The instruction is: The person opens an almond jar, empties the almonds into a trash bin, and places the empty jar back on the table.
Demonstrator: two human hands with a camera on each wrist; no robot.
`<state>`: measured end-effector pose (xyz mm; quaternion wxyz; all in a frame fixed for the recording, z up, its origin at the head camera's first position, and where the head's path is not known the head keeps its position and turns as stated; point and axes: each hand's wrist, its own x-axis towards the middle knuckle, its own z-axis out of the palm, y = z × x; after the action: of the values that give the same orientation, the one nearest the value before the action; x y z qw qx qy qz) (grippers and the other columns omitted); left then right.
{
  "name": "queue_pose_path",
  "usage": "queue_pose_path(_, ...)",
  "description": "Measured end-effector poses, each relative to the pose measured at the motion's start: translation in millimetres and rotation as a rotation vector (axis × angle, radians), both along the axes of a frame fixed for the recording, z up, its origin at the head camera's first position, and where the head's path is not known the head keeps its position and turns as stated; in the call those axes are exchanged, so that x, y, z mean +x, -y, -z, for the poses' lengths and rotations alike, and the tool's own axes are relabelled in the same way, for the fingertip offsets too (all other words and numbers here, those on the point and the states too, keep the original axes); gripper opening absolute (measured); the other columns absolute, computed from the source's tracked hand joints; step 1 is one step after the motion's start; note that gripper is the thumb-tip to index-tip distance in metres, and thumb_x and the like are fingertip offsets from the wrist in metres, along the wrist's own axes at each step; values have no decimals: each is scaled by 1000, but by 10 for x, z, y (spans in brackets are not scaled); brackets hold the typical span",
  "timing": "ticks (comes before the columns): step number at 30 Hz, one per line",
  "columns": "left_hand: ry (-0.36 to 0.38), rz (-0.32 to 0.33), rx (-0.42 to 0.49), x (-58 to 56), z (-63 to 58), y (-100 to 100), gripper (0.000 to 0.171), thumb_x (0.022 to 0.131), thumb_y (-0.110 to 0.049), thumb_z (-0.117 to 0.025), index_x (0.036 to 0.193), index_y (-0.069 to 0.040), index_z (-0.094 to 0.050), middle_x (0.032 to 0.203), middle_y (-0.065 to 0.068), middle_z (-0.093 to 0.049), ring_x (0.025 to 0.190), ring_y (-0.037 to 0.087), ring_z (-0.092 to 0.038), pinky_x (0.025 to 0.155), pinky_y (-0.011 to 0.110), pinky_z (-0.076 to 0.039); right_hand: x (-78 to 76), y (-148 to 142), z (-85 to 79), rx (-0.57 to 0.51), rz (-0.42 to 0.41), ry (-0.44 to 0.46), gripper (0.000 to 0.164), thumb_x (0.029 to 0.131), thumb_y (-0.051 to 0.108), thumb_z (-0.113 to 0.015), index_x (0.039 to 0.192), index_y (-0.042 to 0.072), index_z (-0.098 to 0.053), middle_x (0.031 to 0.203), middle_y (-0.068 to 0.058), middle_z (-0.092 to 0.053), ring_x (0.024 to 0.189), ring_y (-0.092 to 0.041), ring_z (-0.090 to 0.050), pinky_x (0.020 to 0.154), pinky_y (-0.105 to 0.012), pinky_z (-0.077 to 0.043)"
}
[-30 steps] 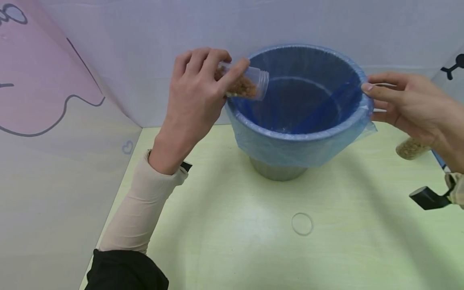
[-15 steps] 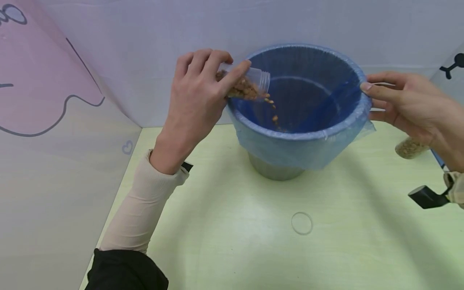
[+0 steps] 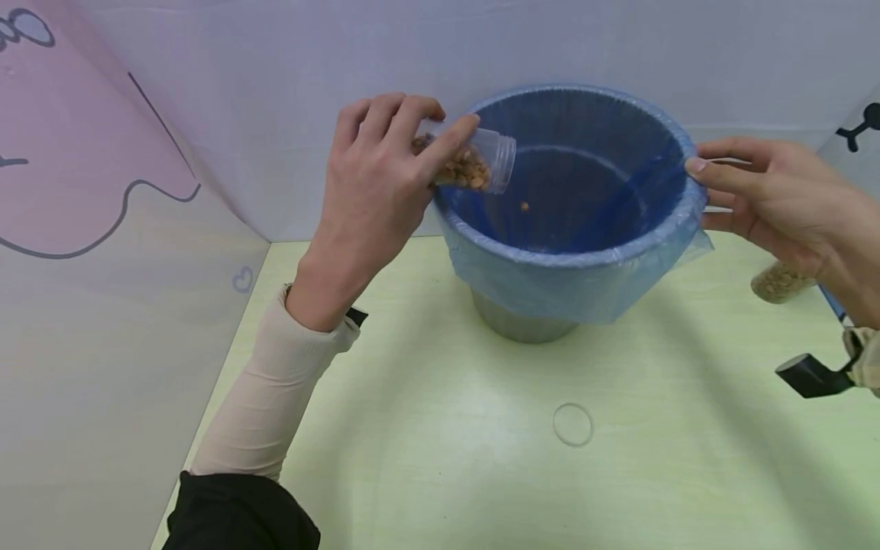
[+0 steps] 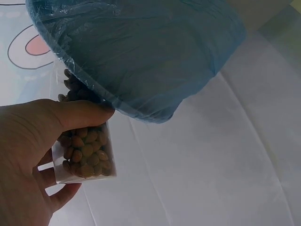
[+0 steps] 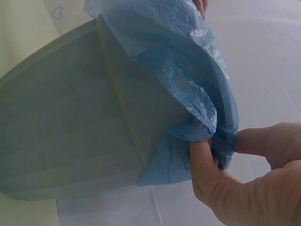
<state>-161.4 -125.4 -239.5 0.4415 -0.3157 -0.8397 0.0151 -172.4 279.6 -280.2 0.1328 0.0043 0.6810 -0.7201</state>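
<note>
My left hand (image 3: pixel 374 179) grips a clear plastic jar (image 3: pixel 505 164), tipped on its side with its uncapped mouth over the left rim of a bin. Small brown nuts or beans (image 4: pixel 87 153) fill much of the jar, and one brown piece (image 3: pixel 525 206) shows below its mouth, inside the bin. A blue plastic bag (image 3: pixel 536 286) lines the grey bin (image 3: pixel 525 325) and is folded over its rim. My right hand (image 3: pixel 777 187) pinches the bin's right rim, thumb on one side and fingers on the other, with the blue bag between (image 5: pixel 228 150).
A thin pale ring (image 3: pixel 573 425) lies on the light green table in front of the bin. At the right, partly behind my right wrist, another jar (image 3: pixel 780 283) with pale brown contents lies on its side. White walls with printed drawings rise behind and at the left.
Several brown pieces fell from the jar's mouth half a second ago; now a single one shows below it. The left hand and jar shifted slightly right. The right hand keeps its place.
</note>
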Motion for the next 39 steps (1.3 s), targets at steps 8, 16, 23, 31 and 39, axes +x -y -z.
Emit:
queue_pose_path(8, -20, 7, -10, 3, 10, -1, 60, 105, 7, -28, 133, -26, -70, 119, 6, -69, 114, 30, -63, 99, 46, -47, -8, -24, 26, 24, -6, -14, 33, 104, 18, -64, 135, 14, -54, 106, 4, -72, 87, -13, -75, 69, -26, -61)
queue_pose_path(16, -33, 4, -25, 5, 9, -3, 60, 103, 8, -31, 133, -26, -70, 120, 6, -69, 114, 30, -62, 99, 46, -47, -5, -38, 38, 35, 2, -17, 36, 103, 20, -64, 137, 14, -51, 107, 4, -69, 85, -12, -73, 69, -26, -60)
queue_pose_path(23, -45, -7, -57, 4, 8, -16, 57, 105, 6, -32, 134, -27, -69, 121, 5, -67, 115, 29, -61, 99, 46, -47, 6, -24, 23, 40, 2, -23, 34, 104, 19, -64, 135, 14, -52, 105, 4, -71, 84, -13, -74, 68, -26, -61)
queue_pose_path(31, -45, -7, -61, 5, 11, -23, 57, 107, 5, -31, 134, -27, -69, 120, 5, -67, 114, 29, -61, 100, 45, -46, 0, -39, 42, 46, 2, -17, 37, 103, 21, -65, 137, 15, -51, 107, 5, -72, 86, -12, -75, 69, -26, -61)
queue_pose_path(39, -58, -4, -57, -3, 19, -33, 55, 109, 3, -31, 133, -28, -70, 119, 4, -68, 114, 29, -61, 100, 45, -47, -2, -49, 49, 55, 9, -19, 43, 102, 23, -66, 141, 15, -48, 110, 6, -71, 89, -11, -75, 71, -25, -61)
